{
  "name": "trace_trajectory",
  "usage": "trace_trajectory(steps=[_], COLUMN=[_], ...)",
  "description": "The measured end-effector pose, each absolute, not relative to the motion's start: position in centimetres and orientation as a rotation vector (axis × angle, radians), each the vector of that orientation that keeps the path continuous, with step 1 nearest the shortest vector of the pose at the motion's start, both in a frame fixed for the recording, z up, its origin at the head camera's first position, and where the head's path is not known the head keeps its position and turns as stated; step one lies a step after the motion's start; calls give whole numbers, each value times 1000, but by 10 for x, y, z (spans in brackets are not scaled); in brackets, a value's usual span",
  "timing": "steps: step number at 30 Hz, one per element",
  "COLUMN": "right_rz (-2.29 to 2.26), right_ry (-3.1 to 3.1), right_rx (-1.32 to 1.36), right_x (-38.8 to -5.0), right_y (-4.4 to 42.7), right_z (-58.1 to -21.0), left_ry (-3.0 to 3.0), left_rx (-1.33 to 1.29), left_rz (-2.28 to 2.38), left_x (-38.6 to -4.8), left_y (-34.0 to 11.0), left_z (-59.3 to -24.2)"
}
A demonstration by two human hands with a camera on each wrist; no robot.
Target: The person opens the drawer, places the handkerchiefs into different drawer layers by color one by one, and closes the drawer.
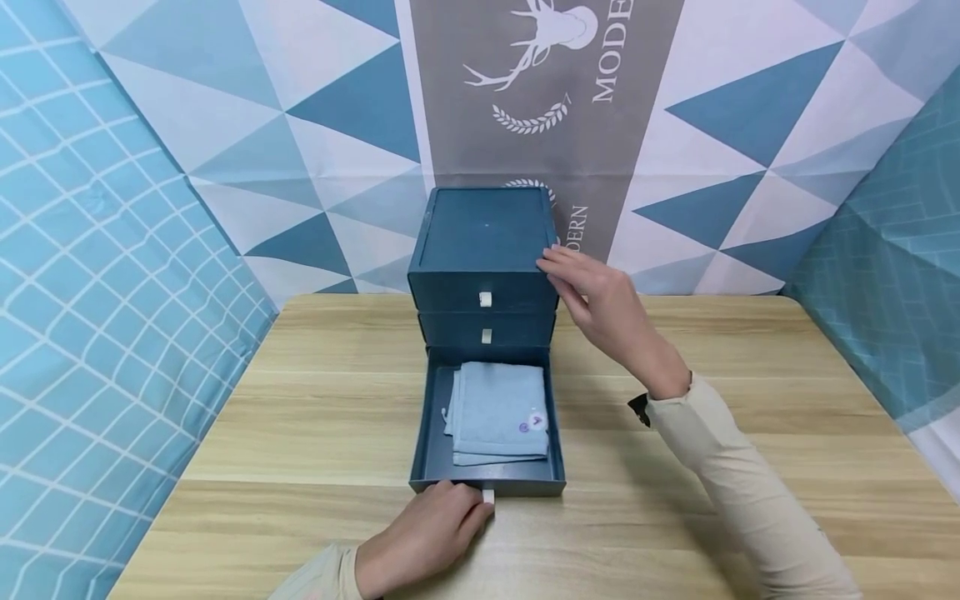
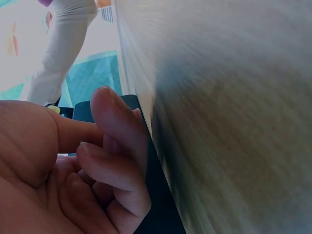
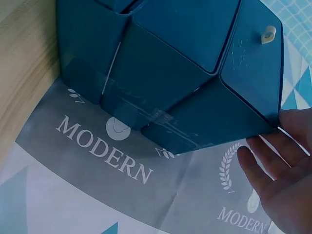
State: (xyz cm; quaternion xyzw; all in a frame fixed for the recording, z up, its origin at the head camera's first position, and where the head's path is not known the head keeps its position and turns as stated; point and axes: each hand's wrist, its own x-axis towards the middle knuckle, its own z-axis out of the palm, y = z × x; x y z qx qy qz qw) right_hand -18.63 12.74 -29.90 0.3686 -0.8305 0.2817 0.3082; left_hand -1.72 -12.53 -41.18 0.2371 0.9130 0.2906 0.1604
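Note:
A dark blue three-tier drawer box [image 1: 487, 229] stands at the table's back edge with its bottom drawer [image 1: 438, 467] pulled out. In that drawer lies a folded light-blue cloth [image 1: 498, 408] with a small purple-and-white motif. My left hand [image 1: 431, 533] is at the drawer's front, pinching its white pull tab [image 1: 488, 496] between thumb and finger; the left wrist view shows curled fingers [image 2: 119, 180] close to the tabletop. My right hand [image 1: 600, 300] rests its extended fingers against the box's upper right front corner, also visible as fingers [image 3: 256, 170] in the right wrist view.
The wooden table [image 1: 322, 400] extends to both sides of the box. Behind it hangs a patterned cloth backdrop [image 1: 337, 108] with triangles and a grey deer panel. Light-blue gridded cloth [image 1: 97, 275] hangs at the left. Both upper drawers are closed, with white tabs [image 1: 486, 299].

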Motion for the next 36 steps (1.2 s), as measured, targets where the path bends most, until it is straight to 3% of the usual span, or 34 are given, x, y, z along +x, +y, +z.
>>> trace_trajectory(steps=[24,36], right_rz=[794,815], right_ry=[-2168,-2180], right_rx=[947,927], right_x=[-191,-189], right_y=[126,126], right_z=[-297,-296], left_ry=[2537,2565], left_rx=[675,611], left_rz=[1058,1178], left_x=[-19,-39], left_y=[-126,-128], left_z=[-401,-393])
